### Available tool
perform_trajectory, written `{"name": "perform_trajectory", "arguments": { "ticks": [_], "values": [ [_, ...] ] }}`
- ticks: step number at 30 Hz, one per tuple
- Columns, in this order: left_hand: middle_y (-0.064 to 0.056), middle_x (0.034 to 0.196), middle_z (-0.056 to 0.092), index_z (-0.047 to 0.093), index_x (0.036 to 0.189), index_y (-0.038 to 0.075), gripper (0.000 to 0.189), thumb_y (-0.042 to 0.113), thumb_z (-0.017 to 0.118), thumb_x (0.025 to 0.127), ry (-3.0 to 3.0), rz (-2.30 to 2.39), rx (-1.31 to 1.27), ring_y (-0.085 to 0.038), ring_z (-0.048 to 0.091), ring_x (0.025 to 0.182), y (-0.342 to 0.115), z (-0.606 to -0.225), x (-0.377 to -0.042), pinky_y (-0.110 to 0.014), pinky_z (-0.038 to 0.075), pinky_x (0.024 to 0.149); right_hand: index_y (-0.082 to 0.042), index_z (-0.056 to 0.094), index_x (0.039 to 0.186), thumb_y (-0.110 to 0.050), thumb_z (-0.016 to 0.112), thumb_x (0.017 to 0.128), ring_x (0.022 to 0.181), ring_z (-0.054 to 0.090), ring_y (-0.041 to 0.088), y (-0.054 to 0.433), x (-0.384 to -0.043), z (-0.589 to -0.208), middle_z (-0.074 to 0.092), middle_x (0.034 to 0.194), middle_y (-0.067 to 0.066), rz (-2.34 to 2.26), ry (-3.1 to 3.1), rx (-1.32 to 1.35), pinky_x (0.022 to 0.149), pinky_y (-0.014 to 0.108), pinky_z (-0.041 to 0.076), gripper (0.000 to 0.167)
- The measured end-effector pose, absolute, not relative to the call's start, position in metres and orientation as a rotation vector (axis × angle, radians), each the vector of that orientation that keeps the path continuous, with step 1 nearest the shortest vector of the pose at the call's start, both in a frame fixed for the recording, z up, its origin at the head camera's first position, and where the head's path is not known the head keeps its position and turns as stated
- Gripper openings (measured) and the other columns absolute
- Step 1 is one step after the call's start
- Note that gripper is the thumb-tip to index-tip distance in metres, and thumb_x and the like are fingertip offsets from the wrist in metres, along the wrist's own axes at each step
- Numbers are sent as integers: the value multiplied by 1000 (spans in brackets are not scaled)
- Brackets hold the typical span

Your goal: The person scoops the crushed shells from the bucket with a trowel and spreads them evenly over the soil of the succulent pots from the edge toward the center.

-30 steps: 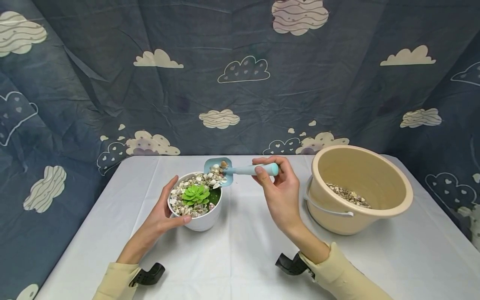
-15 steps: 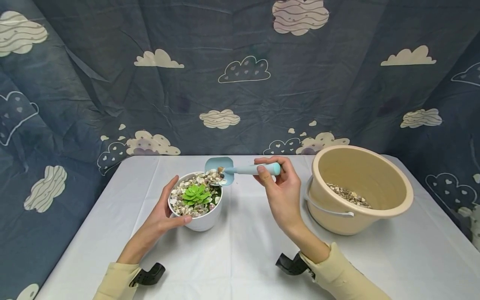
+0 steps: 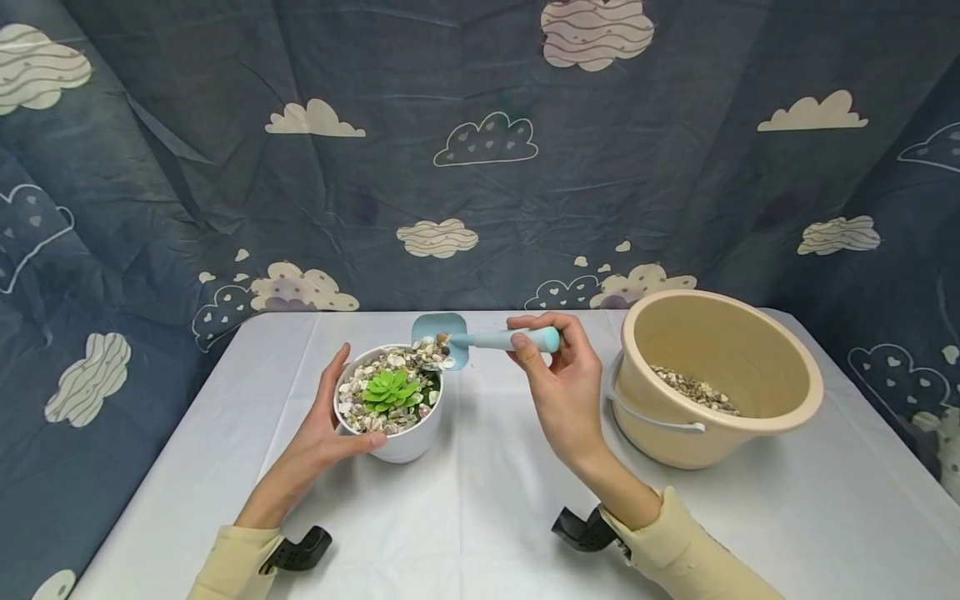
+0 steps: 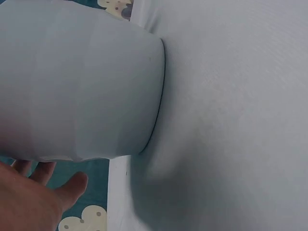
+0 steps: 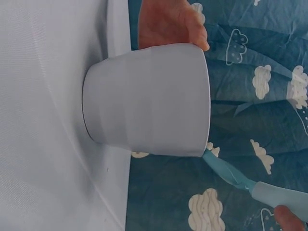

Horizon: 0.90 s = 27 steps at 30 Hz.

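Note:
A white flowerpot (image 3: 411,443) stands upright on the table, holding a green succulent (image 3: 390,388) among small shells (image 3: 366,408). Around its left side spreads my left hand (image 3: 318,437), thumb along the near rim and fingers on the far left. My right hand (image 3: 566,392) holds a light blue trowel (image 3: 491,340) by its handle. The trowel's blade overlaps the pot's right rim, tilted, with shells gathered along its lower edge. A patch of green base shows right of the succulent. In the right wrist view, the blade meets the rim of the pot (image 5: 149,98).
A beige bucket (image 3: 637,350) with a lowered white handle (image 3: 660,423) stands at the right, with shells (image 3: 693,389) lying inside. White cloth (image 3: 510,475) covers the table. Behind hangs a dark blue curtain (image 3: 360,200) with cloud prints. Each wrist wears a black mount.
The trowel has tilted toward the pot, and shells have slid down its blade. Less green base shows beside the succulent. My left fingers have shifted slightly outward at the rim.

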<state>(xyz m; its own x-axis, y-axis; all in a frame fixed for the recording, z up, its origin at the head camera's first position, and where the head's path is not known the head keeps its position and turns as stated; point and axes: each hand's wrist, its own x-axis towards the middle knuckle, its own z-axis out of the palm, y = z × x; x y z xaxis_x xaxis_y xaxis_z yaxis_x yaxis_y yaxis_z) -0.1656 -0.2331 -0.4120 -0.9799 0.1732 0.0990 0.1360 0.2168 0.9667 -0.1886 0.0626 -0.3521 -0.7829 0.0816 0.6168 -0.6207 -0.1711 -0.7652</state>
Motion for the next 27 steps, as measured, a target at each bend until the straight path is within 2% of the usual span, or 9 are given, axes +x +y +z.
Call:
{"name": "perform_trajectory", "arguments": {
  "ticks": [4, 10, 17, 27],
  "values": [
    [-6, 163, 1, 10, 157, 38, 112, 16, 83, 75, 2442, 1890, 292, -40, 11, 145, -234, -413, -165, -66, 12, 110, 9, 50, 108, 5, 64, 92, 98, 64, 33, 62, -188, -353, 64, 114, 21, 1994, -1633, 635, 87, 43, 54, 22],
    [-12, 162, 4, 9, 159, 29, 106, 14, 78, 79, 2360, 1948, 364, -40, 18, 143, -236, -413, -167, -58, 21, 111, 10, 50, 108, 6, 64, 91, 98, 64, 32, 61, -189, -354, 64, 113, 22, 1987, -1624, 649, 87, 43, 54, 22],
    [-14, 161, 9, 10, 159, 24, 103, 12, 76, 81, 2363, 1965, 381, -38, 22, 142, -236, -414, -166, -57, 21, 111, 9, 51, 108, 7, 64, 91, 99, 64, 32, 59, -191, -356, 65, 113, 20, 1974, -1627, 669, 87, 43, 53, 21],
    [-2, 163, 1, 11, 156, 41, 111, 14, 82, 75, 2426, 1927, 349, -38, 9, 146, -236, -414, -167, -67, 9, 110, 9, 51, 107, 7, 65, 91, 99, 64, 32, 59, -190, -355, 65, 113, 19, 1952, -1635, 666, 87, 42, 54, 21]
  ]
}}
